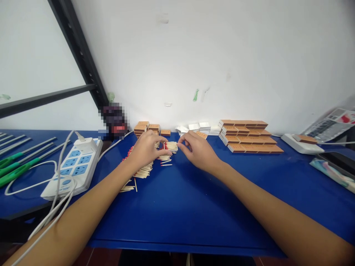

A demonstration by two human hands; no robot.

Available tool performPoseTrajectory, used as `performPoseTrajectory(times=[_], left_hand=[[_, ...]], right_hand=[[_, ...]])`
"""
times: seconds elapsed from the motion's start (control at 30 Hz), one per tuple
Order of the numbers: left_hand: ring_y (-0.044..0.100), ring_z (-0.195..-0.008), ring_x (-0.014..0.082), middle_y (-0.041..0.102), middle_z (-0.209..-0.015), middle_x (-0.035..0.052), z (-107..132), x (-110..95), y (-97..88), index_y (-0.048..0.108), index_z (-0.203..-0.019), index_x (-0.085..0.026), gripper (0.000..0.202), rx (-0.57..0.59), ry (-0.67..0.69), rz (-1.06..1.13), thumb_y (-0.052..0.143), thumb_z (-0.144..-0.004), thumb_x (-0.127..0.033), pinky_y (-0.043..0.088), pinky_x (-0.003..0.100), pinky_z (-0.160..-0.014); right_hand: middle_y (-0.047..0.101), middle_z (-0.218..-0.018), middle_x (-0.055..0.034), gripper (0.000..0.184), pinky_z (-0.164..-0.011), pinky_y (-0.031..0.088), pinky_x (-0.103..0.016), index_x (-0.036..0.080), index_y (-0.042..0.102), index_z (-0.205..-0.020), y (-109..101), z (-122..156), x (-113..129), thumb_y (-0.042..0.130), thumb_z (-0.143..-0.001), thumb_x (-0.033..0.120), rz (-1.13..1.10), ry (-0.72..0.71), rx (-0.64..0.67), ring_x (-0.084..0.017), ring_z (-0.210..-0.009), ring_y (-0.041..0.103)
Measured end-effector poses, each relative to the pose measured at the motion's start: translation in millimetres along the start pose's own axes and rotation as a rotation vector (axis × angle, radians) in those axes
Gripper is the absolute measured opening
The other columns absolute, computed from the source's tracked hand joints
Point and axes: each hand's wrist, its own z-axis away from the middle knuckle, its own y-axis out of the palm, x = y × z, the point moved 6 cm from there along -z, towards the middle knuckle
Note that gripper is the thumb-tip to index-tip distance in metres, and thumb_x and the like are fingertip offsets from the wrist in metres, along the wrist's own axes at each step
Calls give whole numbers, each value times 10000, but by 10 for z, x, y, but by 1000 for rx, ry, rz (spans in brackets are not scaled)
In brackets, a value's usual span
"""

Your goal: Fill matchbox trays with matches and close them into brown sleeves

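Observation:
A small white matchbox tray (176,147) is packed with red-tipped matches (170,146) above the blue table. My left hand (145,149) curls around its left end, thumb in front and fingers behind. At the right end, the fingertips of my right hand (198,150) are pinched together against the tray; exactly what they grip there is too small to make out. Beneath and beside my left hand spreads a heap of loose matches (144,171), partly hidden by the hand. A few stray matches (166,164) lie just below the tray.
Stacked brown matchboxes (249,140) stand at the back right, with smaller matchbox stacks (142,126) at the back left. White trays (204,126) sit by the wall. A power strip (80,162) with cables and green-handled tools (16,171) lie left; a white device (301,144) lies right.

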Motion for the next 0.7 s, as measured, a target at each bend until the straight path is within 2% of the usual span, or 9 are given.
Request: performPoseTrajectory(times=[0.17,0.33,0.57,0.7], left_hand=[[631,-921,264,785,-934,59,4,-32,-9,833,-1047,-234,430,2,28,16,956,-741,-509,468,374,-827],[620,-910,247,742,-902,49,27,-73,63,830,-1053,-227,426,22,108,37,950,-753,-504,461,356,-830],[620,-894,244,719,-887,54,34,-71,92,833,-1053,-207,443,39,106,57,945,-753,-514,450,345,-805],[619,-887,242,723,-893,52,37,-74,75,836,-1062,-220,436,32,97,75,942,-757,-512,453,345,-806]], right_hand=[[576,-920,-29,86,-741,409,-315,203,660,-1005,-12,1,2,593,-1039,244,-50,-38,-29,-164,-770,533],[548,-916,-16,61,-730,414,-294,220,722,-1029,88,20,69,667,-1014,240,-162,-136,52,-154,-767,519],[558,-999,-41,168,-807,469,-310,239,742,-1060,98,33,86,578,-1054,203,-214,-172,123,-179,-880,582],[577,-980,-41,163,-788,465,-312,230,737,-1066,67,-3,59,575,-1052,219,-204,-148,100,-176,-843,578]])
